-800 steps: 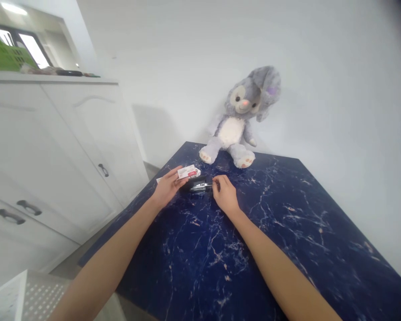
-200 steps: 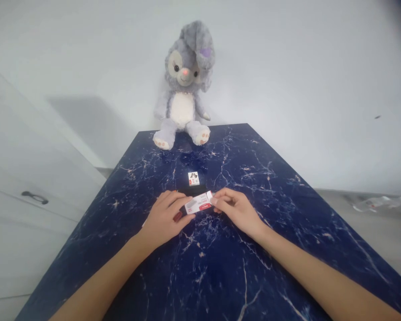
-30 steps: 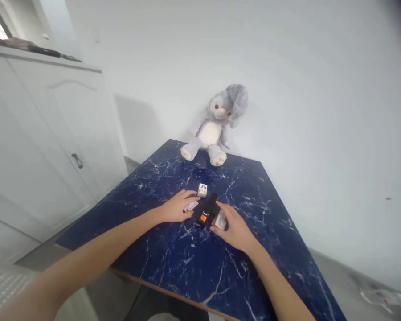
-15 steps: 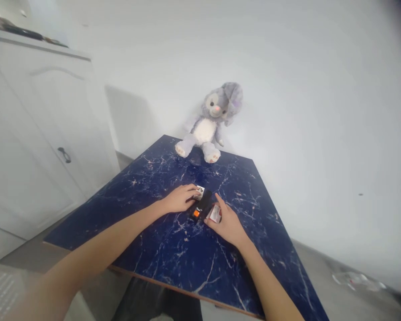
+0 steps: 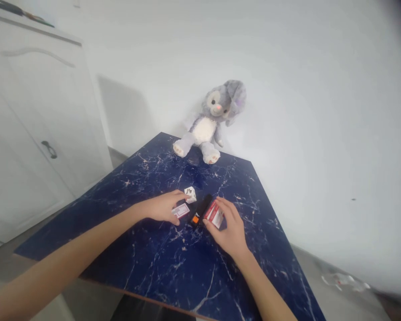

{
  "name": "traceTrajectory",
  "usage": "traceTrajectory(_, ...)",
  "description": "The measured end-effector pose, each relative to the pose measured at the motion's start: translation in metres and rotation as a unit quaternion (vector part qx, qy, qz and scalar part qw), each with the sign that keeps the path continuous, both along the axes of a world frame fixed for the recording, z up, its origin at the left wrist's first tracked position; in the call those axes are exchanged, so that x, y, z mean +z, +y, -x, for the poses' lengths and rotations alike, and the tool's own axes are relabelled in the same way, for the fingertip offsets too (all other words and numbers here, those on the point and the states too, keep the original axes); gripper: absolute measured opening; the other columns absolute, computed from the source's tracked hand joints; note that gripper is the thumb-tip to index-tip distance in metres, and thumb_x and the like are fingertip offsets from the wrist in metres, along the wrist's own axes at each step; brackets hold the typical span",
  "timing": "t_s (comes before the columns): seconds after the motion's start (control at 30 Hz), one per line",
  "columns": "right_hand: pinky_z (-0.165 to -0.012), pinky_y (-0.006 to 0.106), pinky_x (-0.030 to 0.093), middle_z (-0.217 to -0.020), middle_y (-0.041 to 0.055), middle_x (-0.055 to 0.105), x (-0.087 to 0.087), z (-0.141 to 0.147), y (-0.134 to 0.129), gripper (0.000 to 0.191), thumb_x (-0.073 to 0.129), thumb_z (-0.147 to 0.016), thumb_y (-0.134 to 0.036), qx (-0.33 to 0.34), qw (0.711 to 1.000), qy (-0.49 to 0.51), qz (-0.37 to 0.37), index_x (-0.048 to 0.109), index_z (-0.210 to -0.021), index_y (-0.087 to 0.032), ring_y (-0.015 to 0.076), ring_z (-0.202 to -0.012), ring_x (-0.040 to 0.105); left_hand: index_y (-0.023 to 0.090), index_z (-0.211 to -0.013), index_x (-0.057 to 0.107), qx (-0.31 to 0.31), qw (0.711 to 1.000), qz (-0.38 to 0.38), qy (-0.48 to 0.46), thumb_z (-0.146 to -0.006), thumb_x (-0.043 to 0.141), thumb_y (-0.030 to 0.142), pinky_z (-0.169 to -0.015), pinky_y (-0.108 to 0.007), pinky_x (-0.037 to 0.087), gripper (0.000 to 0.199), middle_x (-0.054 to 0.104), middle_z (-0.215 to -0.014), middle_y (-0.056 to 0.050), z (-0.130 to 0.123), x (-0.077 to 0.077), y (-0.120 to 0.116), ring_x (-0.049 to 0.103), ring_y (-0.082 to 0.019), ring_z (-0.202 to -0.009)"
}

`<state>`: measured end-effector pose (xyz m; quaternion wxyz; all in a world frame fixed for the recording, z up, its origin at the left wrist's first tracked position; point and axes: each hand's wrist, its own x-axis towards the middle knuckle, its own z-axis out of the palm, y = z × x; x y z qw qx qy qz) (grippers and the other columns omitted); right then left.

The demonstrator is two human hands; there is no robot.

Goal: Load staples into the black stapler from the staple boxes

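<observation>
My left hand (image 5: 162, 206) is curled around a small stack of playing cards (image 5: 181, 211) with a red-and-white pattern, thumb on the near side. Its index fingertip reaches the edge of a white card-like piece (image 5: 190, 195) with a dark figure. Between my hands lies a long black box (image 5: 202, 208) with an orange square at its near end. To the right of that box, my right hand (image 5: 233, 229) grips a red and white card box (image 5: 215, 217) between thumb and fingers. Its far side is partly hidden by the fingers.
A dark blue marble-patterned table (image 5: 173, 267) carries everything. A grey plush rabbit (image 5: 204, 129) sits at its back edge against the white wall. To the left stands a white cabinet (image 5: 26, 116). Clear plastic (image 5: 345, 282) lies on the floor at right.
My left hand has moved left off the white piece, and the patterned cards now show in it. My right fingers have closed around the red and white box. The view has shifted slightly.
</observation>
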<state>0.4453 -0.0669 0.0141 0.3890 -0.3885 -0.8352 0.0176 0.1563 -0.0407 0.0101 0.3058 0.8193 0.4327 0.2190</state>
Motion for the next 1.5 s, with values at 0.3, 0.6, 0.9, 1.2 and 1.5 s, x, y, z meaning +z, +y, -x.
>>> traceTrajectory(0.3, -0.096, 0.051, 0.048, -0.123, 0.0139, 0.065, 0.033, 0.079, 0.014, 0.037, 0.07, -0.082, -0.04, 0.055, 0.969, -0.23, 0.068, 0.067, -0.113, -0.02, 0.0316, -0.108, 0.062, 0.024, -0.13, 0.055, -0.071, 0.97, 0.138, -0.185, -0.063, 0.086, 0.024, -0.073, -0.038, 0.059, 0.075, 0.062, -0.121, -0.013, -0.002, -0.009, -0.005, 0.069, -0.026, -0.094)
traceTrajectory(0.6, -0.099, 0.04, 0.05, -0.128, 0.0071, 0.066, 0.063, 0.073, 0.108, 0.041, 0.056, -0.084, -0.019, 0.142, 0.945, -0.191, 0.222, 0.064, -0.124, -0.022, 0.023, -0.112, 0.064, 0.028, -0.149, 0.038, -0.018, 0.998, -0.023, -0.055, -0.067, 0.084, 0.033, -0.099, -0.045, 0.047, 0.094, 0.057, -0.135, -0.013, -0.003, -0.008, -0.012, 0.059, -0.035, -0.118)
traceTrajectory(0.9, -0.09, 0.039, 0.054, -0.108, 0.0082, 0.076, 0.055, 0.068, 0.124, 0.048, 0.062, -0.086, -0.055, 0.063, 0.893, -0.282, 0.345, 0.069, -0.119, -0.021, 0.0285, -0.098, 0.071, 0.032, -0.154, 0.031, 0.065, 0.995, -0.053, -0.049, -0.074, 0.078, 0.029, -0.097, -0.044, 0.05, 0.093, 0.057, -0.134, -0.011, -0.022, -0.022, -0.024, 0.061, -0.033, -0.116)
traceTrajectory(1.2, -0.096, 0.047, 0.054, -0.144, 0.0144, 0.054, -0.011, 0.013, 0.04, 0.067, 0.05, -0.095, -0.058, -0.133, 0.947, 0.108, 0.273, 0.035, -0.15, -0.022, 0.0276, -0.117, 0.063, 0.029, -0.153, 0.033, 0.058, 0.971, 0.047, -0.226, -0.07, 0.08, 0.017, -0.087, -0.041, 0.058, 0.096, 0.048, -0.146, -0.015, -0.032, -0.043, -0.022, 0.065, -0.029, -0.112)
traceTrajectory(1.5, -0.11, 0.049, 0.045, -0.143, 0.01, 0.056, -0.035, 0.024, -0.02, 0.059, 0.052, -0.097, -0.045, -0.061, 0.943, 0.113, 0.307, 0.039, -0.15, -0.025, 0.0275, -0.127, 0.059, 0.024, -0.138, 0.05, 0.12, 0.984, -0.042, -0.128, -0.077, 0.08, 0.035, -0.092, -0.045, 0.052, 0.069, 0.062, -0.125, -0.01, -0.059, -0.033, -0.036, 0.062, -0.029, -0.109)
